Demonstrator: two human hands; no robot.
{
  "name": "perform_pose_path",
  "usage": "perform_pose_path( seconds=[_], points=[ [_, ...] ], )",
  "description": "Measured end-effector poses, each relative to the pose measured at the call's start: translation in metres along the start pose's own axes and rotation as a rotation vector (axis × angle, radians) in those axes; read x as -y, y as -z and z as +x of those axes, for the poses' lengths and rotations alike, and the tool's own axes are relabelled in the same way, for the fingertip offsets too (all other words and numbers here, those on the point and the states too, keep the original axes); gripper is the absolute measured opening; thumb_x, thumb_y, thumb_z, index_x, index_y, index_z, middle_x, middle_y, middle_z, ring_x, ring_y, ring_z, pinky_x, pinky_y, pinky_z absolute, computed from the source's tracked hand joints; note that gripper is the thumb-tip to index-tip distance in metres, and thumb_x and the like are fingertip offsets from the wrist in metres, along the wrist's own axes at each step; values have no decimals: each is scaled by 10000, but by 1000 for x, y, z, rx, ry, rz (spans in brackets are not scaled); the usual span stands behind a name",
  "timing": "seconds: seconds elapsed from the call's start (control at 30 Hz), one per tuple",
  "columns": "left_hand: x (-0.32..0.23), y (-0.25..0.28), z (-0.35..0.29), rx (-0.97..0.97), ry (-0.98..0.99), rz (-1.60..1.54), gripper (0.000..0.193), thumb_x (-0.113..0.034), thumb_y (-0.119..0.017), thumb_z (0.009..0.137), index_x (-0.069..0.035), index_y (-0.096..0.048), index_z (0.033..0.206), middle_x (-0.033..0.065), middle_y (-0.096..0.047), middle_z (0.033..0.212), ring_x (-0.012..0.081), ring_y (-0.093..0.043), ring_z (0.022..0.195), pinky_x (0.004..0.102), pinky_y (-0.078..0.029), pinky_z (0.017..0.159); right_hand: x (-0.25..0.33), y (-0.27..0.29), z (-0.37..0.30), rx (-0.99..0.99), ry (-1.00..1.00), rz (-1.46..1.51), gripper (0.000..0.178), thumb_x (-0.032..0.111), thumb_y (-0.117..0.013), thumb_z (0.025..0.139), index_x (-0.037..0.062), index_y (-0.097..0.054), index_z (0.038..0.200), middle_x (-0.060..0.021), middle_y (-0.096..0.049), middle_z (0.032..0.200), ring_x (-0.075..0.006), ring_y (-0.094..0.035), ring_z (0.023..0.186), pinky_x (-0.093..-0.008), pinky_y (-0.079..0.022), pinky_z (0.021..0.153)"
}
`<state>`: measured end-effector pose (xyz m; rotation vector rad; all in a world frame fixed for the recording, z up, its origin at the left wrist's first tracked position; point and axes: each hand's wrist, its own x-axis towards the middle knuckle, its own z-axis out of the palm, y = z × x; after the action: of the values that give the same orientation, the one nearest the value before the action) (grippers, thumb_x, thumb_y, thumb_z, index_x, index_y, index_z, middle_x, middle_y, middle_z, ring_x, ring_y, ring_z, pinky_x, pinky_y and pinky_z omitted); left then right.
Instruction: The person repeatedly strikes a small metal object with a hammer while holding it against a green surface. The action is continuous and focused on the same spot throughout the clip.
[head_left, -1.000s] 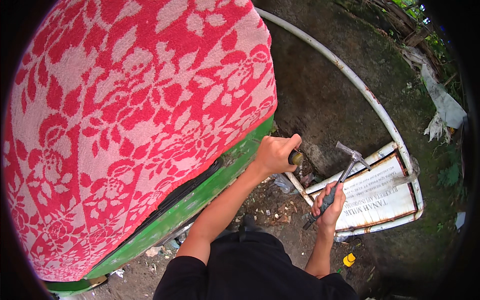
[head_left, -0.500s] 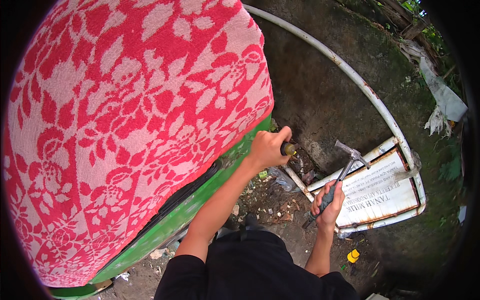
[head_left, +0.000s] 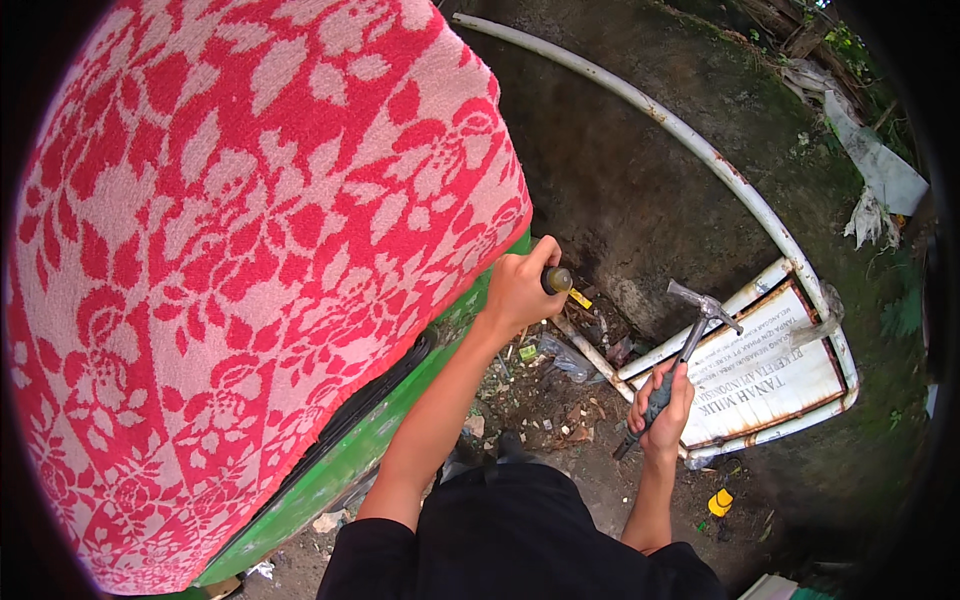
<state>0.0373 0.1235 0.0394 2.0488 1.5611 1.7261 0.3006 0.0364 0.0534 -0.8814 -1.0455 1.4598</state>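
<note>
My left hand (head_left: pixel 518 292) is closed round a black-and-yellow tool handle (head_left: pixel 557 281), shaped like a screwdriver's. Its rounded end sticks out on the right of my fist; the rest is hidden. That fist is beside the edge of a green painted panel (head_left: pixel 385 432), under the corner of a red-and-pink floral cloth (head_left: pixel 270 240). Over to the right, my right hand (head_left: pixel 660 408) grips a claw hammer (head_left: pixel 688 340) by its dark grey handle. The hammer's metal head points up and away from me, apart from my left hand.
A rusty white pipe frame (head_left: pixel 700 145) curves along the mossy wall (head_left: pixel 620 210) and holds a white sign (head_left: pixel 770 375). Rubbish and clear plastic (head_left: pixel 568 362) litter the dirt ground. A yellow scrap (head_left: pixel 720 502) lies near my right forearm.
My left fist has shifted slightly left and upward, its handle end now turned more toward view. The hammer stays in my right hand, almost unmoved. The whole view has shifted a little.
</note>
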Motion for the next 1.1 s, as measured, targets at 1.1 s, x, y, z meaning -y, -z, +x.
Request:
perform_pose_path(
  seconds=[1.1],
  points=[
    [-1, -14, 10, 57, 183, 107, 303, -97, -764, 709, -103, -548, 921, 93, -571, 565, 301, -611, 540, 406, -429, 516, 60, -13, 50, 41, 266, 9, 469, 476, -314, 1072, 76, -408, 846, -58, -425, 519, -90, -331, 320, -235, -302, 297]
  ],
)
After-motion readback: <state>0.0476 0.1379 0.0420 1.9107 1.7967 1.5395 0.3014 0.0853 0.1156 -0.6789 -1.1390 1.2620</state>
